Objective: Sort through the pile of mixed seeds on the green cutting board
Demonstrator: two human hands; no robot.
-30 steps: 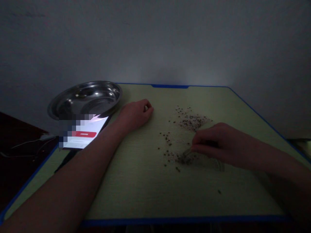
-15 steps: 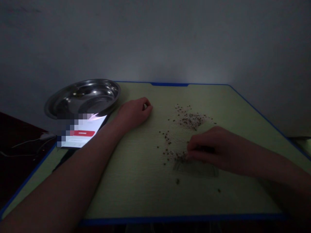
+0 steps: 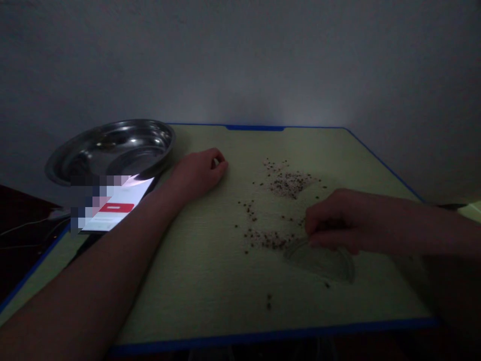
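Observation:
My left hand (image 3: 201,170) rests on the tabletop beside a metal basin, its fingers curled in and nothing seen in them. On the right, my right hand (image 3: 334,220) pinches the edge of a clear round-edged piece (image 3: 319,263), like a shallow lid or dish, tilted over the table. Just left of it lies a loose band of small dark and pale grains (image 3: 276,241). Farther back is a denser heap of the same mixed grains (image 3: 291,184). A few dark grains (image 3: 269,302) lie apart near the front.
The steel basin (image 3: 112,145) stands at the back left. A lit phone (image 3: 108,213) lies before it, partly behind my left forearm. The pale green table (image 3: 195,291) has a blue rim and meets a grey wall (image 3: 240,60). White cables (image 3: 26,228) hang off left.
My right hand has moved right with the clear piece, which shows more of its round edge. More grains are uncovered beside it. The left hand stays put; the view has shifted slightly.

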